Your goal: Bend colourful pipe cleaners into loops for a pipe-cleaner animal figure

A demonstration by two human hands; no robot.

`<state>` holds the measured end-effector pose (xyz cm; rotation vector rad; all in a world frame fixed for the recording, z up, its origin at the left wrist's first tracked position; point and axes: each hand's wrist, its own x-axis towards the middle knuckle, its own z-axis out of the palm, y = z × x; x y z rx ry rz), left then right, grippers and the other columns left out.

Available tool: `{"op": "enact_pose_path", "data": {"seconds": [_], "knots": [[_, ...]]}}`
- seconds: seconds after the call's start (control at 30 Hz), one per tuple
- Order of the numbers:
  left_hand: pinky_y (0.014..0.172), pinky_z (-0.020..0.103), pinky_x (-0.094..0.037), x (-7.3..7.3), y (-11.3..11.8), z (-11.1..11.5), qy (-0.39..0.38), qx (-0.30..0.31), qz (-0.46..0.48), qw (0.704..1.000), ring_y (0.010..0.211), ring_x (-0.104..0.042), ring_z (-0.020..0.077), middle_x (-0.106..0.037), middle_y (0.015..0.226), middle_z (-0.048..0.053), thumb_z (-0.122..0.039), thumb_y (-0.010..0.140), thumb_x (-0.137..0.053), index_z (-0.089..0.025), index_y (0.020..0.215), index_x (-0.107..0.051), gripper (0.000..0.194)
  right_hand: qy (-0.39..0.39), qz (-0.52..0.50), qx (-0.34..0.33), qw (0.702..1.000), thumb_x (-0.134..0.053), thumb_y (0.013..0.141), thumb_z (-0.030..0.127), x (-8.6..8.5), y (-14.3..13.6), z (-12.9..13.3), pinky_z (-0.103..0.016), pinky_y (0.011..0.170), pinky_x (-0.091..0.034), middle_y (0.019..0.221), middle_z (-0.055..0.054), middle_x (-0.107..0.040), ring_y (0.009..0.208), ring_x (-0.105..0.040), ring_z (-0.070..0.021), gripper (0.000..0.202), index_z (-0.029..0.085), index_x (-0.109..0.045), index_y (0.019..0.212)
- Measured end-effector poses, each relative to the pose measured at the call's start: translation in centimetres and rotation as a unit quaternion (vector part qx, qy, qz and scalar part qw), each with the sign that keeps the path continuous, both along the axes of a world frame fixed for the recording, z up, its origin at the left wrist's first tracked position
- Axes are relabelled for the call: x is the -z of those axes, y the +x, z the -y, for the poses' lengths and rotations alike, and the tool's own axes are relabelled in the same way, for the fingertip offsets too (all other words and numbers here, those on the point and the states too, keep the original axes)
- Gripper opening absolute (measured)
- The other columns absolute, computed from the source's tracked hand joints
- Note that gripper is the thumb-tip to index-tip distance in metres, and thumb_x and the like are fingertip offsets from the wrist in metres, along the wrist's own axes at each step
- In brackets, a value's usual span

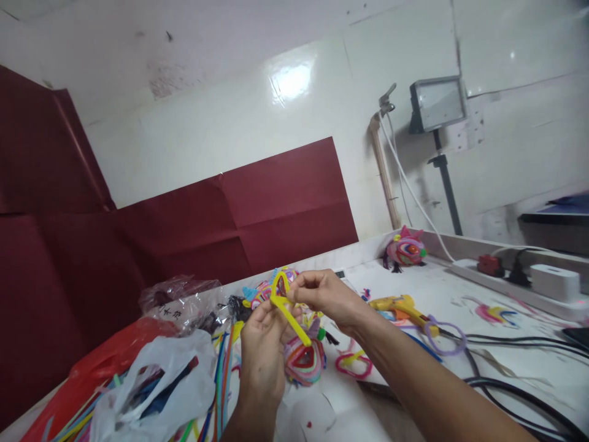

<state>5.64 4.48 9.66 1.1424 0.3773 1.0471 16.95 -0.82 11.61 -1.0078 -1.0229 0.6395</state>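
A yellow pipe cleaner (pixel 294 323), bent into a loop at its top with a straight tail slanting down right, is held between both hands. My left hand (pixel 265 331) grips it from below near the bend. My right hand (pixel 317 293) pinches it at the loop's right side. Just below the hands lies a rounded multicoloured piece (pixel 304 362) with a red centre. Another colourful piece (pixel 261 294) with blue points sits behind them. A pink loop with a yellow strip (pixel 354 364) lies to the right.
A white plastic bag (pixel 175 374) and red bag (pixel 138 337) hold pipe cleaners at left. At right are a yellow glue gun (pixel 396 304), a purple loop (pixel 444 336), black cables and a power strip (pixel 515 285). A pink decorated figure (pixel 407 250) stands at the back.
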Motion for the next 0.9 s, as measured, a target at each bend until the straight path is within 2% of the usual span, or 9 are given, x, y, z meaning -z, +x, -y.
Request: {"op": "enact_pose_path", "data": {"seconds": [0.23,0.4,0.57,0.9], "knots": [[0.059,0.018,-0.055,-0.02,-0.03,0.15,-0.004,-0.008,-0.001,1.0,0.065,-0.065,0.0111,-0.067,0.074,0.004,-0.013,0.062,-0.075,-0.011,0.083,-0.062,0.025,0.002,0.002,-0.004,1.0,-0.062,0.06,0.015,0.14,0.0,-0.15,-0.019,0.049,-0.031,0.051,0.005,-0.055,0.048,-0.044,-0.0062,0.004,0.014,-0.058,0.057],[0.06,0.018,-0.055,0.08,0.03,0.18,-0.009,-0.01,-0.005,1.0,0.062,-0.063,0.0091,-0.065,0.071,0.002,-0.013,0.063,-0.075,-0.01,0.083,-0.063,0.024,0.005,0.01,-0.001,1.0,-0.061,0.059,0.016,0.12,0.04,-0.25,-0.022,0.056,-0.037,0.055,0.002,-0.058,0.055,-0.05,-0.0091,0.004,0.014,-0.058,0.059],[0.059,0.019,-0.055,0.12,0.14,0.24,-0.013,-0.012,0.001,1.0,0.061,-0.062,0.0094,-0.064,0.07,0.002,-0.014,0.059,-0.077,-0.01,0.083,-0.063,0.028,0.0,0.029,0.017,0.999,-0.058,0.058,0.017,0.12,0.01,-0.28,-0.022,0.054,-0.034,0.052,0.004,-0.052,0.052,-0.044,-0.0084,0.004,0.015,-0.055,0.056],[0.062,0.021,-0.055,0.76,0.06,-0.19,0.003,-0.002,0.015,1.0,0.063,-0.062,0.0104,-0.064,0.074,0.002,-0.017,0.064,-0.074,-0.013,0.084,-0.064,0.023,-0.004,0.065,0.013,0.998,-0.057,0.059,0.019,0.51,0.22,-0.43,-0.022,0.052,-0.031,0.054,0.004,-0.049,0.052,-0.04,-0.0082,0.006,0.015,-0.054,0.057]]}}
